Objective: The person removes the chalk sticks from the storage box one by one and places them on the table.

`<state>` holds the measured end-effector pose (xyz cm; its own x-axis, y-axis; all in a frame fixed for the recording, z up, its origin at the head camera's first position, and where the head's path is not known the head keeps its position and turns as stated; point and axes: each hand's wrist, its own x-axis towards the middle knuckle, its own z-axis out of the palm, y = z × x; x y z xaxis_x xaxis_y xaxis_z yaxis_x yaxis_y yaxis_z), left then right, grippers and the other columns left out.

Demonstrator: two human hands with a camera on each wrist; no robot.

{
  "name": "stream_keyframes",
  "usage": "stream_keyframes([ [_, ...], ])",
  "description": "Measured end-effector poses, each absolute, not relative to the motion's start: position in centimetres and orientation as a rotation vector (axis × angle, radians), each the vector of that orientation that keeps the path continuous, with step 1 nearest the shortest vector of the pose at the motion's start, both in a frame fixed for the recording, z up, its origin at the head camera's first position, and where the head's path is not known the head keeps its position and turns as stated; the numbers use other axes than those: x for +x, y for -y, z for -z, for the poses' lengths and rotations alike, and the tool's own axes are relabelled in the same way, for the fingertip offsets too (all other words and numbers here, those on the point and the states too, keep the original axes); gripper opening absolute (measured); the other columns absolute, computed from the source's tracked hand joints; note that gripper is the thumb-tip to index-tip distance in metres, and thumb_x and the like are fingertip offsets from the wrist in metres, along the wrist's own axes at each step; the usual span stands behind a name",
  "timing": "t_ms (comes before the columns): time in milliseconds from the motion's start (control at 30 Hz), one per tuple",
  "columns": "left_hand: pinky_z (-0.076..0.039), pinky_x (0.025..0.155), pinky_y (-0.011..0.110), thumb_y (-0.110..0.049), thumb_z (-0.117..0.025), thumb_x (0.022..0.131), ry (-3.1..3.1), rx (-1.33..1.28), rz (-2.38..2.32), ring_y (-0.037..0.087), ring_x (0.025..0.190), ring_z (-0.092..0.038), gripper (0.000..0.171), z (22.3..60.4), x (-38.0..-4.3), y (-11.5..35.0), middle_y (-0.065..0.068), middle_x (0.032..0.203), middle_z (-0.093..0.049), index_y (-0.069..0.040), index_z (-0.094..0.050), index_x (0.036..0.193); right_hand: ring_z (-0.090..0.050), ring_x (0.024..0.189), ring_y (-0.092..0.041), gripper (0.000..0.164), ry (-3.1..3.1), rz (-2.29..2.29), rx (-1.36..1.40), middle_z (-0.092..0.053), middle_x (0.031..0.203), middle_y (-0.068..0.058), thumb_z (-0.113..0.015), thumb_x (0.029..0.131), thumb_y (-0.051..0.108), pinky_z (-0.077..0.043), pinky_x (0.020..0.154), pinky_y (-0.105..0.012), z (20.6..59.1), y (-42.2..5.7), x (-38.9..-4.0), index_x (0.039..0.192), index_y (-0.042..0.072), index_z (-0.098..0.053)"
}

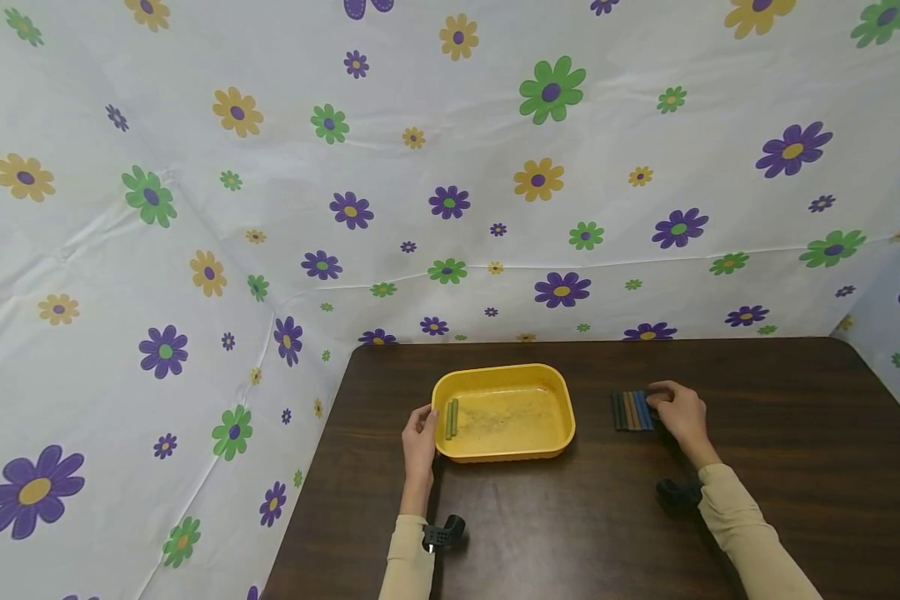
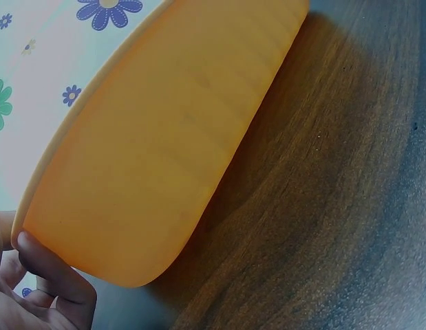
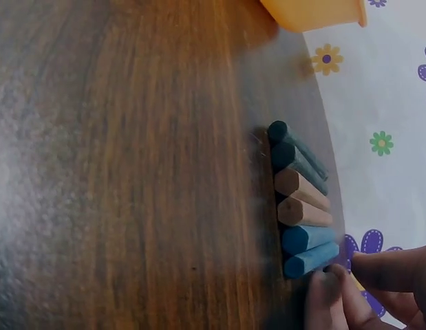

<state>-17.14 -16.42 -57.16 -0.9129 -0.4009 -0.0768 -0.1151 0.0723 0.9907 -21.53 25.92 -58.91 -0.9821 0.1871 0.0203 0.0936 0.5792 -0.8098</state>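
My left hand point(image 1: 420, 437) grips the left rim of a yellow plastic tray point(image 1: 513, 421), thumb outside on the wall in the left wrist view. Inside the tray, two olive-green chalk sticks point(image 1: 449, 420) lie side by side along the left end. To the right of the tray, a row of chalk sticks lies on the table: two dark green point(image 3: 292, 157), two tan point(image 3: 302, 212) and two blue point(image 3: 312, 259). My right hand point(image 1: 678, 412) is at the row's right end, its fingertips right beside the outermost blue stick; nothing shows between them.
The dark wooden table point(image 1: 540, 525) reaches back to a white flowered cloth point(image 1: 480, 283) hanging behind it and at the sides. Each wrist wears a black camera band point(image 1: 444, 533). Bare tabletop separates the tray from the row of sticks.
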Motion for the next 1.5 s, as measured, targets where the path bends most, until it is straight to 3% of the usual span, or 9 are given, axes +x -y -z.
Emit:
stream_keyframes([
  [67, -0.034, 0.048, 0.022, -0.014, -0.056, 0.108, 2.131, 0.520, 1.941, 0.009, 0.053, -0.040, 0.034, 56.1, -16.8, 16.2, 0.038, 0.097, -0.053, 0.008, -0.060, 0.133, -0.068, 0.091, -0.045, 0.027, 2.689, -1.378, -0.265, -0.072, 0.104, -0.031, -0.060, 0.100, 0.000, -0.054, 0.079, -0.045, 58.8, -25.9, -21.4, 0.123, -0.015, -0.064],
  [133, -0.036, 0.049, 0.023, -0.013, -0.057, 0.108, 2.133, 0.514, 1.954, 0.010, 0.053, -0.041, 0.034, 54.9, -16.2, 16.0, 0.039, 0.098, -0.053, 0.010, -0.060, 0.133, -0.070, 0.085, -0.039, 0.027, 2.669, -1.393, -0.290, -0.071, 0.104, -0.031, -0.059, 0.101, 0.001, -0.053, 0.063, -0.030, 58.6, -25.9, -21.4, 0.122, -0.015, -0.065],
  [267, -0.038, 0.051, 0.023, -0.012, -0.057, 0.107, 2.145, 0.501, 1.953, 0.011, 0.054, -0.043, 0.033, 53.4, -15.4, 15.8, 0.035, 0.095, -0.054, 0.010, -0.060, 0.132, -0.071, 0.082, -0.034, 0.029, 2.626, -1.456, -0.328, -0.070, 0.106, -0.032, -0.058, 0.104, 0.006, -0.050, 0.057, -0.020, 58.2, -25.7, -21.3, 0.124, -0.014, -0.064],
  [467, -0.037, 0.051, 0.024, -0.011, -0.057, 0.107, 2.148, 0.503, 1.947, 0.009, 0.053, -0.041, 0.032, 53.6, -15.5, 15.9, 0.031, 0.090, -0.054, 0.010, -0.061, 0.131, -0.071, 0.088, -0.029, 0.034, 2.602, -1.523, -0.346, -0.069, 0.111, -0.031, -0.054, 0.107, 0.012, -0.055, 0.063, -0.021, 57.1, -25.1, -21.3, 0.129, -0.013, -0.062],
  [633, -0.035, 0.050, 0.024, -0.014, -0.056, 0.108, 2.149, 0.541, 1.924, 0.009, 0.053, -0.039, 0.034, 56.4, -16.7, 16.4, 0.031, 0.091, -0.053, 0.009, -0.060, 0.133, -0.070, 0.095, -0.032, 0.037, 2.577, -1.602, -0.333, -0.069, 0.115, -0.031, -0.053, 0.108, 0.015, -0.058, 0.070, -0.027, 55.8, -24.2, -21.1, 0.133, -0.011, -0.059],
  [800, -0.035, 0.049, 0.023, -0.021, -0.060, 0.107, 2.144, 0.557, 1.911, 0.009, 0.053, -0.040, 0.035, 58.4, -17.4, 16.9, 0.025, 0.090, -0.055, 0.003, -0.063, 0.133, -0.071, 0.094, -0.025, 0.039, 2.566, -1.659, -0.283, -0.068, 0.118, -0.031, -0.052, 0.109, 0.019, -0.059, 0.074, -0.031, 54.6, -23.4, -21.0, 0.136, -0.010, -0.058],
  [1033, -0.038, 0.049, 0.023, -0.022, -0.062, 0.106, 2.134, 0.534, 1.942, 0.011, 0.054, -0.044, 0.032, 58.2, -17.4, 17.0, 0.011, 0.084, -0.056, -0.001, -0.066, 0.130, -0.070, 0.097, -0.024, 0.042, 2.553, -1.738, -0.212, -0.068, 0.120, -0.030, -0.049, 0.111, 0.023, -0.059, 0.079, -0.033, 53.4, -22.5, -20.9, 0.138, -0.009, -0.056],
  [1267, -0.038, 0.049, 0.022, -0.021, -0.061, 0.106, 2.143, 0.539, 1.935, 0.011, 0.055, -0.044, 0.031, 58.1, -17.4, 17.0, 0.008, 0.083, -0.055, 0.000, -0.066, 0.129, -0.070, 0.099, -0.028, 0.043, 2.538, -1.810, -0.136, -0.067, 0.121, -0.030, -0.049, 0.111, 0.024, -0.059, 0.082, -0.034, 52.3, -21.6, -20.5, 0.139, -0.008, -0.054],
  [1500, -0.039, 0.049, 0.023, -0.021, -0.061, 0.106, 2.143, 0.534, 1.935, 0.011, 0.055, -0.045, 0.031, 58.1, -17.5, 17.1, 0.010, 0.083, -0.057, 0.000, -0.066, 0.129, -0.068, 0.094, -0.019, 0.042, 2.545, -1.829, -0.104, -0.070, 0.117, -0.024, -0.051, 0.111, 0.025, -0.059, 0.080, -0.034, 51.4, -20.4, -20.3, 0.137, -0.006, -0.056],
])
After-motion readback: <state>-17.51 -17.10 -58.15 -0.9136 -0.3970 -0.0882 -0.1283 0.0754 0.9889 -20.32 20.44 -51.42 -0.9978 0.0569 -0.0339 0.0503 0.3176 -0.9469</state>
